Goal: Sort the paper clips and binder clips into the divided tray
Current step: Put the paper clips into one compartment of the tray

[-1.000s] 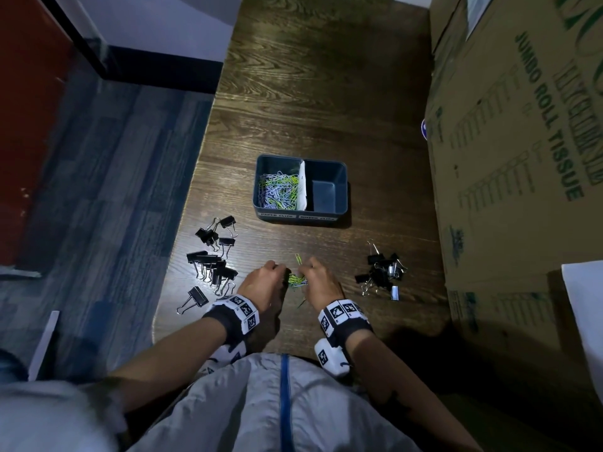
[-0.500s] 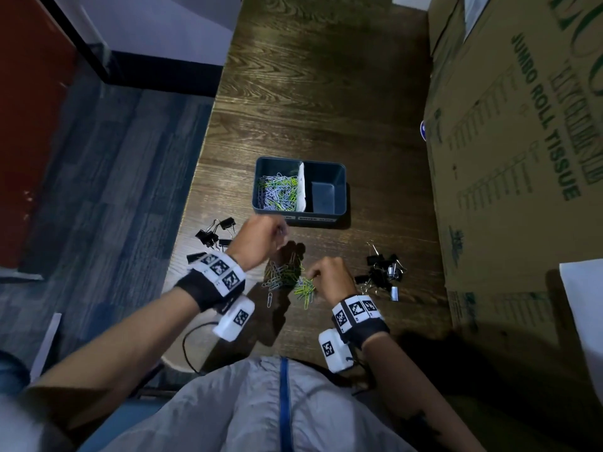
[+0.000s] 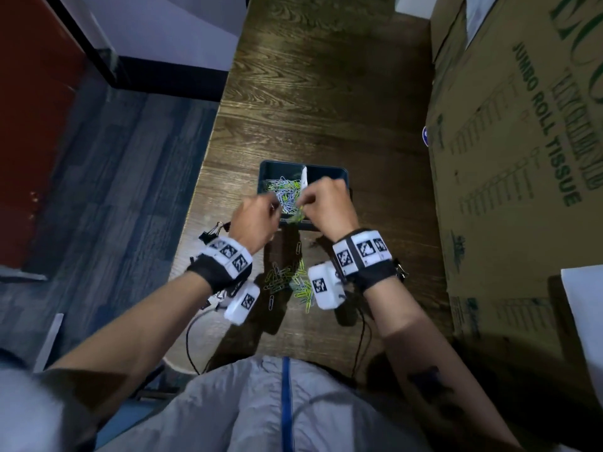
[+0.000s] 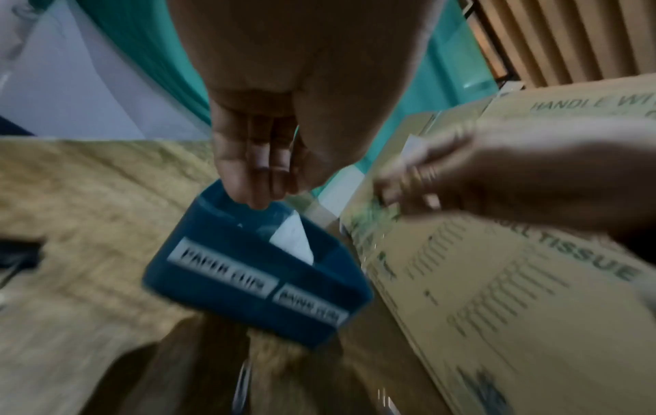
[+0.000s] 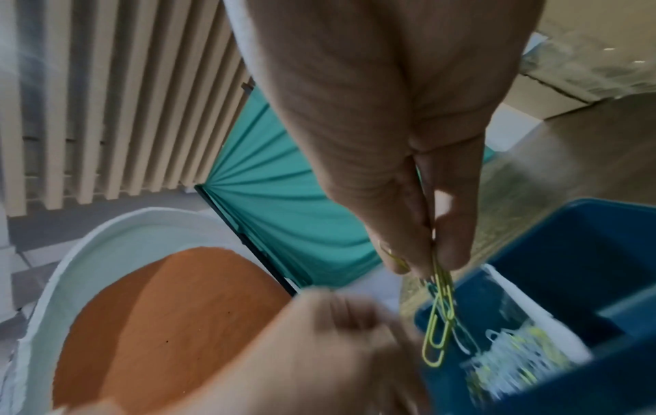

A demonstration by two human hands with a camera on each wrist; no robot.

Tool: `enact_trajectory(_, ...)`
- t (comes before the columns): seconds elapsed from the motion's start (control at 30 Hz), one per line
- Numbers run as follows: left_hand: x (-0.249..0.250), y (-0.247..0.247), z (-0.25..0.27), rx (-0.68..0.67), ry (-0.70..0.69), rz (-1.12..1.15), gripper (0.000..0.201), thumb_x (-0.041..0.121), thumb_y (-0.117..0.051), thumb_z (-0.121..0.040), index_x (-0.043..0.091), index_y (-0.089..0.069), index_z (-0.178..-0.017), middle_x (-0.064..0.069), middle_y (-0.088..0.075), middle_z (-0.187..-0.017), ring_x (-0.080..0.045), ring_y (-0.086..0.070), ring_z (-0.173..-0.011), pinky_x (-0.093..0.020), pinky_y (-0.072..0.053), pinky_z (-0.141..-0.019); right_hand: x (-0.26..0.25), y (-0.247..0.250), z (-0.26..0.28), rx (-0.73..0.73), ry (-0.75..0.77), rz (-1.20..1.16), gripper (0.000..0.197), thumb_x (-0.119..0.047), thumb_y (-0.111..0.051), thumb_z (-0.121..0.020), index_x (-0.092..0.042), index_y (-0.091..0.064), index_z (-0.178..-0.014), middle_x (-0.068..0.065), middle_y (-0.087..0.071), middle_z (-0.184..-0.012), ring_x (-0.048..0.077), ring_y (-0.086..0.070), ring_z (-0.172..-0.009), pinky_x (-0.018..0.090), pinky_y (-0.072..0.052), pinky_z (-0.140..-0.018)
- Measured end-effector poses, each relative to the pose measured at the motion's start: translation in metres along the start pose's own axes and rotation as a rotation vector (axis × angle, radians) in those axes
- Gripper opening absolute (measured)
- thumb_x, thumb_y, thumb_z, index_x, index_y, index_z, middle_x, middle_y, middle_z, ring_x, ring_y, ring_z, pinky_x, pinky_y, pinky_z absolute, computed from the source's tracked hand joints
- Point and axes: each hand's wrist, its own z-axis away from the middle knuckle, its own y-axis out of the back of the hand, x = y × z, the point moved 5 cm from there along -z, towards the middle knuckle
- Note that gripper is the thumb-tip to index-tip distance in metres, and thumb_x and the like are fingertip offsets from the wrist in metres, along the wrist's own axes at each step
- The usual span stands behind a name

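The blue divided tray point(image 3: 326, 170) stands mid-table, with a white divider point(image 3: 304, 179) and coloured paper clips point(image 3: 284, 194) in its left compartment. My right hand point(image 3: 305, 207) hovers over that compartment and pinches a few yellow-green paper clips point(image 5: 438, 323) that dangle from the fingertips point(image 5: 451, 252). My left hand point(image 3: 270, 207) is just left of it at the tray's near-left corner, fingers curled point(image 4: 255, 174), with a small glint of a clip at its tips. More loose paper clips point(image 3: 287, 278) lie on the table between my wrists. The tray front point(image 4: 248, 280) carries two labels.
Black binder clips point(image 3: 212, 233) lie near the table's left edge, mostly hidden by my left wrist. A tall cardboard box point(image 3: 505, 158) walls off the right side. The table's left edge point(image 3: 195, 223) drops to the blue carpet.
Both hands have risen from the loose paper clip pile near me and moved forward to the tray. The right hand now carries yellow-green clips.
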Motion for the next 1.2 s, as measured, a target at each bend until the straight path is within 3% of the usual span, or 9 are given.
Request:
enact_trajectory(0.1, -0.02, -0.037, 0.038, -0.188, 0.042, -0.085, 0.01, 0.017, -0.061, -0.092, 0.013, -0.064, -0.1, -0.003, -0.066, -0.092, -0.018, -0.06, -0.071, -0.016, -0.039, -0.057, -0.016, 0.006, -0.028, 0.068, 0.019, 0.008, 0.021, 0.0, -0.07, -0.085, -0.017, -0.081, -0.09, 0.004, -0.077, -0.093, 0.014, -0.067, -0.09, 0.024, -0.052, -0.088)
enact_trajectory(0.3, -0.056, -0.093, 0.085, -0.478, 0.089, -0.192, 0.05, 0.017, -0.067, -0.084, 0.015, -0.045, -0.129, -0.012, -0.043, -0.121, -0.032, -0.052, -0.106, -0.042, -0.049, -0.08, -0.013, -0.013, -0.019, 0.165, 0.066, 0.141, 0.016, -0.012, -0.064, -0.091, -0.017, -0.077, -0.097, 0.012, -0.075, -0.092, 0.031, -0.071, -0.085, 0.042, -0.06, -0.076)
enact_trajectory(0.4, -0.059, -0.105, 0.101, -0.492, -0.012, -0.276, 0.066, 0.028, -0.069, -0.079, 0.015, -0.04, -0.137, -0.012, -0.037, -0.132, -0.032, -0.04, -0.116, -0.046, -0.049, -0.088, 0.018, -0.065, 0.012, -0.054, 0.03, 0.192, 0.017, -0.007, -0.059, -0.093, -0.013, -0.075, -0.095, 0.011, -0.071, -0.087, 0.029, -0.068, -0.08, 0.042, -0.059, -0.076)
enact_trajectory(0.5, -0.057, -0.109, 0.11, -0.538, -0.142, -0.357, 0.078, 0.025, -0.068, -0.077, 0.01, -0.032, -0.144, -0.013, -0.032, -0.145, -0.033, -0.039, -0.121, -0.044, -0.047, -0.094, 0.057, -0.116, 0.037, -0.343, -0.045, 0.288, 0.036, -0.001, -0.06, -0.09, -0.006, -0.063, -0.125, 0.018, -0.062, -0.127, 0.035, -0.062, -0.114, 0.044, -0.053, -0.096)
enact_trajectory(0.57, -0.058, -0.109, 0.115, -0.568, -0.194, -0.393, 0.082, 0.024, -0.063, -0.08, 0.006, -0.025, -0.15, -0.015, -0.024, -0.154, -0.035, -0.034, -0.129, -0.045, -0.044, -0.098, 0.074, -0.137, 0.05, -0.489, -0.048, 0.331, 0.064, 0.003, -0.058, -0.089, -0.002, -0.037, -0.149, 0.016, -0.03, -0.159, 0.033, -0.032, -0.145, 0.042, -0.032, -0.118)
enact_trajectory(0.67, -0.063, -0.107, 0.12, -0.611, -0.205, -0.428, 0.082, 0.028, -0.057, -0.088, 0.007, -0.012, -0.154, -0.01, -0.01, -0.161, -0.032, -0.02, -0.141, -0.044, -0.037, -0.107, 0.08, -0.151, 0.073, -0.611, 0.058, 0.399, 0.075, 0.005, -0.05, -0.09, -0.001, -0.015, -0.157, 0.014, -0.003, -0.167, 0.029, -0.005, -0.154, 0.037, -0.014, -0.125)
enact_trajectory(0.87, -0.065, -0.106, 0.126, -0.622, -0.179, -0.326, 0.075, 0.023, -0.051, -0.095, 0.008, -0.008, -0.155, -0.01, -0.005, -0.162, -0.029, -0.007, -0.148, -0.037, -0.018, -0.12, 0.083, -0.148, 0.109, -0.506, 0.16, 0.243, 0.056, 0.003, -0.052, -0.088, -0.009, -0.049, -0.143, 0.013, -0.048, -0.147, 0.032, -0.041, -0.138, 0.044, -0.036, -0.114)
enact_trajectory(1.1, -0.065, -0.097, 0.12, -0.543, 0.029, -0.24, 0.079, 0.012, -0.073, -0.078, 0.014, -0.028, -0.143, -0.009, -0.039, -0.127, -0.026, -0.048, -0.111, -0.035, -0.048, -0.086, 0.134, -0.133, 0.124, -0.407, -0.244, 0.251, 0.071, -0.009, -0.077, -0.08, -0.026, -0.037, -0.136, 0.009, -0.042, -0.135, 0.034, -0.054, -0.121, 0.045, -0.049, -0.092)
enact_trajectory(1.2, -0.066, -0.104, 0.113, -0.54, 0.025, -0.225, 0.079, 0.002, -0.074, -0.072, 0.015, -0.034, -0.138, -0.01, -0.045, -0.124, -0.026, -0.056, -0.102, -0.036, -0.051, -0.084, 0.13, -0.137, 0.122, -0.388, -0.233, 0.224, 0.067, 0.011, -0.057, -0.084, -0.02, -0.039, -0.141, 0.01, -0.044, -0.142, 0.035, -0.052, -0.127, 0.046, -0.047, -0.1)
